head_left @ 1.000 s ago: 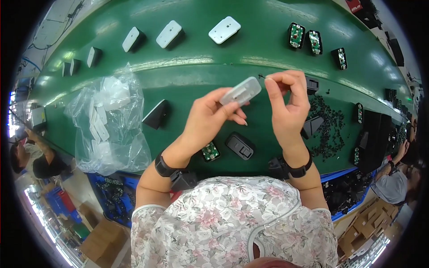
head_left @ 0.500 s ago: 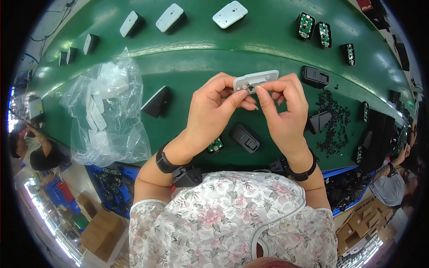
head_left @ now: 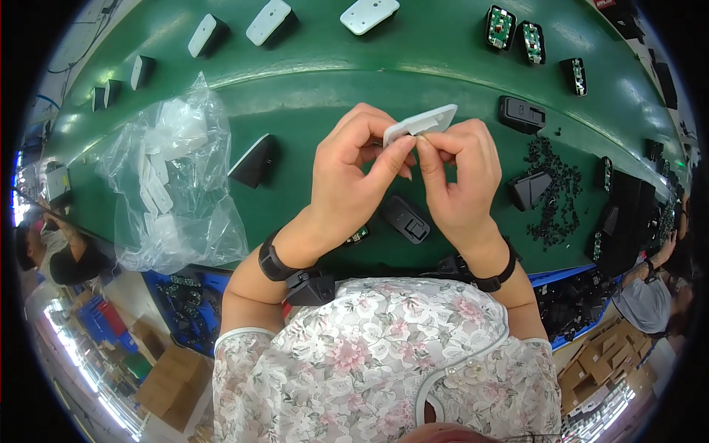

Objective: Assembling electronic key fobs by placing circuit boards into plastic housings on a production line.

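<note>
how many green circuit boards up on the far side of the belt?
3: two side by side, one further right. More boards may sit at the right rim, and one is partly hidden under the left hand.

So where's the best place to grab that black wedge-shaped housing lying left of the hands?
Probably by its two long flanks, coming from above: the black wedge housing lies alone on the green belt, apart from the plastic bag, with both sides open to fingers.

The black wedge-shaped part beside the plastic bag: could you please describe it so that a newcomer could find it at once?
Start at the green belt and find the clear bag of white parts at its near left. Just right of the bag, left of the left hand, lies the wedge. It is black with a white top face, unlike the all-black housing lying under the hands.
</note>
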A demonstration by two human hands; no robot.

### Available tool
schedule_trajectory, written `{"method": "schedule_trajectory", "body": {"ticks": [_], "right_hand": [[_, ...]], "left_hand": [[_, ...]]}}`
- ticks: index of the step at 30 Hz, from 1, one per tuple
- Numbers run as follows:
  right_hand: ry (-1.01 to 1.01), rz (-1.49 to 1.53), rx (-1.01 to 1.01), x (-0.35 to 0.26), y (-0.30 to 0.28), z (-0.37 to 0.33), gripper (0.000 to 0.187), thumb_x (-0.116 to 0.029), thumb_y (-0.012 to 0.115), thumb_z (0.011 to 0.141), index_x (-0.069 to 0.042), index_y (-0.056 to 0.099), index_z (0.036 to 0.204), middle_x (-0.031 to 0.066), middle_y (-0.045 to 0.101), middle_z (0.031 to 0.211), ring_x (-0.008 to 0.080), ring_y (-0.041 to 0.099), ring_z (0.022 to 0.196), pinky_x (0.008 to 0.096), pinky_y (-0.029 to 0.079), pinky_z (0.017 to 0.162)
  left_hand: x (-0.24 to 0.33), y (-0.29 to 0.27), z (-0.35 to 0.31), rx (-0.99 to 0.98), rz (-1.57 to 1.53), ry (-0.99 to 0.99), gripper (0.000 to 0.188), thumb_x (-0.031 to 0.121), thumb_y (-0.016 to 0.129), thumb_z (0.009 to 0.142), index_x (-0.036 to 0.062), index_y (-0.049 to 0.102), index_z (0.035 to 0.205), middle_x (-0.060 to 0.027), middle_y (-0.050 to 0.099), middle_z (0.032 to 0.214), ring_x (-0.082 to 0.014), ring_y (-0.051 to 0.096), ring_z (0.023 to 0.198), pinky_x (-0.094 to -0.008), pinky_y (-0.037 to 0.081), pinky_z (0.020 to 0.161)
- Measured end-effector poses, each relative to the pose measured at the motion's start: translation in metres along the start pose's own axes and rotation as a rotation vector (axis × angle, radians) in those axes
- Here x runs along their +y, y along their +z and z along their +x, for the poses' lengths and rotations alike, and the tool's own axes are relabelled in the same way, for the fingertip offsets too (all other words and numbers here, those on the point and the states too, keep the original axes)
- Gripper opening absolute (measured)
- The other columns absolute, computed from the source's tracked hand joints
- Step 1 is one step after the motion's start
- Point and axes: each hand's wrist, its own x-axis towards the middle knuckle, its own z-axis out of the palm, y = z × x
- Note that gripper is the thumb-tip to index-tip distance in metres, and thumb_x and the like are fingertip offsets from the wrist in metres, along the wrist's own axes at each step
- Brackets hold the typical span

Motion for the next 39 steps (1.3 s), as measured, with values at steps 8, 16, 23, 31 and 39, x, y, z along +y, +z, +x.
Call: {"method": "schedule_trajectory", "body": {"ticks": [8,16,23,31,39], "right_hand": [[0.241,0.163,-0.144,-0.005,-0.033,0.022,0.035,-0.013,0.075,0.076,-0.004,0.059,0.106,0.0007,0.053,0.097,0.0062,0.042,0.072,0.0193,0.031,0.060],[0.521,0.359,-0.469,-0.005,-0.043,0.032,0.018,-0.008,0.074,0.076,-0.004,0.059,0.084,-0.0043,0.055,0.075,0.0026,0.042,0.061,0.0179,0.032,0.053],[0.652,0.405,-0.574,0.014,-0.033,0.037,0.021,-0.012,0.074,0.078,-0.003,0.059,0.090,-0.0019,0.056,0.074,0.0036,0.048,0.063,0.0201,0.040,0.056],[-0.017,-0.019,-0.084,0.078,-0.037,0.124,0.043,-0.045,0.063,0.082,-0.003,0.064,0.093,0.0180,0.061,0.089,0.0340,0.062,0.082,0.0404,0.051,0.072],[0.313,-1.032,-0.670,0.135,-0.013,0.169,0.035,-0.040,0.060,0.086,-0.010,0.064,0.102,0.0158,0.062,0.098,0.0320,0.061,0.093,0.0410,0.051,0.078]], "left_hand": [[0.008,-0.003,-0.002,-0.044,-0.067,-0.096,0.007,0.000,0.059,0.089,-0.0060,0.056,0.088,-0.0078,0.053,0.093,-0.0129,0.062,0.072,-0.0228,0.052,0.058],[0.011,-0.004,-0.004,-0.117,-0.033,-0.189,0.008,0.000,0.060,0.089,-0.0063,0.057,0.092,-0.0069,0.054,0.090,-0.0122,0.061,0.070,-0.0223,0.051,0.058],[0.004,-0.018,0.007,-0.074,-0.054,-0.256,0.017,-0.002,0.045,0.094,-0.0066,0.051,0.110,-0.0115,0.062,0.085,-0.0156,0.063,0.068,-0.0262,0.052,0.061],[-0.028,-0.056,0.046,0.005,0.774,-0.023,0.010,0.004,0.055,0.088,0.0045,0.058,0.098,-0.0114,0.061,0.078,-0.0292,0.060,0.064,-0.0348,0.047,0.057],[-0.024,-0.028,0.036,0.012,1.221,0.186,0.041,0.025,0.072,0.077,0.0036,0.053,0.106,-0.0126,0.051,0.095,-0.0314,0.056,0.080,-0.0388,0.049,0.063]]}}
